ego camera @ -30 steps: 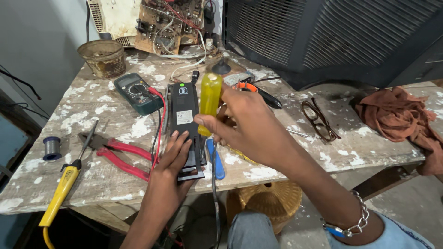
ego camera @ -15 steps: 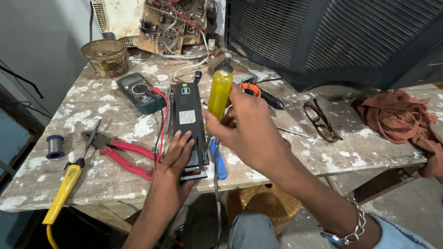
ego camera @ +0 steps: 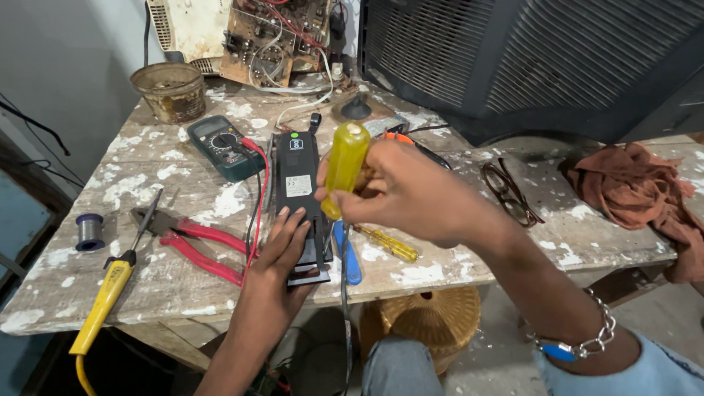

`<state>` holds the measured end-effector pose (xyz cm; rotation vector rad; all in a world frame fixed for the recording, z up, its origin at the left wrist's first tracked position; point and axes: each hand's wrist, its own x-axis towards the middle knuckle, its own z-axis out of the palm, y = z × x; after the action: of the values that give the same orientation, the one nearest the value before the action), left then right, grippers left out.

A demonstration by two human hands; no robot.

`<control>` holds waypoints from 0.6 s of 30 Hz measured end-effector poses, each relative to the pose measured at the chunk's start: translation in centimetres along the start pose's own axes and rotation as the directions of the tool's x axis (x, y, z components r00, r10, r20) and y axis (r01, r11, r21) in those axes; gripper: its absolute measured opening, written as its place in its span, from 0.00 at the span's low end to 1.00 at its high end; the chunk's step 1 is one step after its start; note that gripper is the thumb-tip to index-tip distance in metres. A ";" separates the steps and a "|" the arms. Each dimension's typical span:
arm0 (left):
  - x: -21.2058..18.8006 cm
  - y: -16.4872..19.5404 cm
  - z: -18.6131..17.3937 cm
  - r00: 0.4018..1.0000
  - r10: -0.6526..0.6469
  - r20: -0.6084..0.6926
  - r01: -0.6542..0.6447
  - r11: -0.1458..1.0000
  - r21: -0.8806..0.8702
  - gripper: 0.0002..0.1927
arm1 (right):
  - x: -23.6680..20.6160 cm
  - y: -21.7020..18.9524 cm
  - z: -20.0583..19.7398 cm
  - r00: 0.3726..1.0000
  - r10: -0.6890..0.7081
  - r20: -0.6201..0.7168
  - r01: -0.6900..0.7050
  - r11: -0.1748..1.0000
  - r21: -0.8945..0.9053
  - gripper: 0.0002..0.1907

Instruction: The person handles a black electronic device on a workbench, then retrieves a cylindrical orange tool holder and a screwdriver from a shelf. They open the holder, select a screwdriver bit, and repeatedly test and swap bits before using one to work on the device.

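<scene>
The right hand (ego camera: pixel 411 192) was closed around the translucent yellow plastic handle of a screwdriver (ego camera: pixel 345 167), held upright with its shaft going down toward the long black rectangular electronic device (ego camera: pixel 299 192) that lay lengthwise on the paint-spattered wooden workbench (ego camera: pixel 147 286); the tip itself was hidden behind the hand, so whether it sat in a screw could not be told. The left hand (ego camera: pixel 282 246) lay flat with fingers spread on the near end of the device, pinning it close to the bench edge. To do this well, the driver probably wanted to stand square to the casing with steady downward pressure, and the pinning hand firm, since the device overhung the edge slightly and could slide. Just left lay red-handled pliers (ego camera: pixel 194 246), a red probe lead (ego camera: pixel 258 198) and a dark green multimeter (ego camera: pixel 224 147); a second small yellow screwdriver (ego camera: pixel 387 243) and a blue-handled tool (ego camera: pixel 349 257) rested just beside the device, near enough to be knocked.
</scene>
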<state>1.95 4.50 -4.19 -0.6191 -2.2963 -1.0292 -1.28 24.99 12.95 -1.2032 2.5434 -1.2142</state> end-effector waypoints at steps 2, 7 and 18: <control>0.0 0.0 0.0 1.000 -0.013 0.003 0.013 1.000 -0.003 0.41 | 0.3 0.4 -0.5 0.999 -0.014 0.030 0.012 0.998 0.069 0.13; 0.1 0.2 0.0 1.000 -0.027 0.009 0.027 1.000 0.006 0.41 | 0.8 0.9 -0.8 0.993 0.111 -0.041 -0.105 0.987 0.123 0.15; -0.1 0.3 -0.3 0.999 -0.019 0.031 0.019 1.000 -0.004 0.44 | 1.0 -0.3 2.1 0.923 0.118 -0.367 -0.204 0.958 -0.204 0.13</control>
<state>2.25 4.48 -3.92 -0.6199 -2.3316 -1.0412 -0.98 22.84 11.95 -0.8449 3.0554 -1.2057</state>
